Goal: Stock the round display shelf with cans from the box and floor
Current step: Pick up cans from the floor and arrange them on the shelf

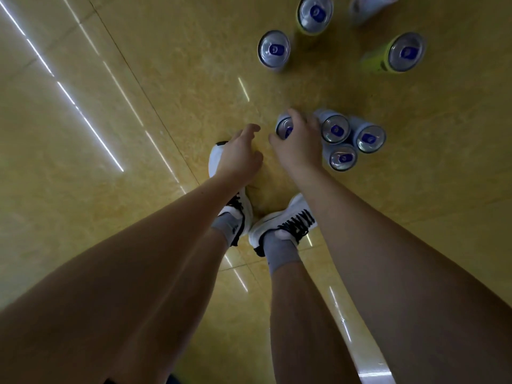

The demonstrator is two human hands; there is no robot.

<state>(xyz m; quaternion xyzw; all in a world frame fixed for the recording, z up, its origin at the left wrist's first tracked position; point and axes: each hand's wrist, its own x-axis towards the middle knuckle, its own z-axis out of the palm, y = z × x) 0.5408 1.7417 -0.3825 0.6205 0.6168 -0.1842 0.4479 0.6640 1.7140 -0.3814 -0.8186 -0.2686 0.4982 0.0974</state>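
Several cans stand upright on the yellow floor. My right hand (pixel 297 142) wraps a pale blue can (pixel 284 128), its fingers over the rim. Right beside it stand three more pale blue cans in a tight cluster (pixel 335 130), (pixel 370 138), (pixel 343 157). Farther away stand another pale can (pixel 274 49), two yellow-green cans (pixel 314 13), (pixel 406 52), and one pale can (pixel 365 5) cut by the top edge. My left hand (pixel 239 155) hovers just left of the held can, fingers apart, holding nothing. Neither the box nor the round shelf is in view.
My two feet in white shoes (pixel 282 223) with grey socks stand just below the hands. The glossy yellow tiled floor (pixel 138 189) reflects ceiling light strips, and bare floor stretches to the left.
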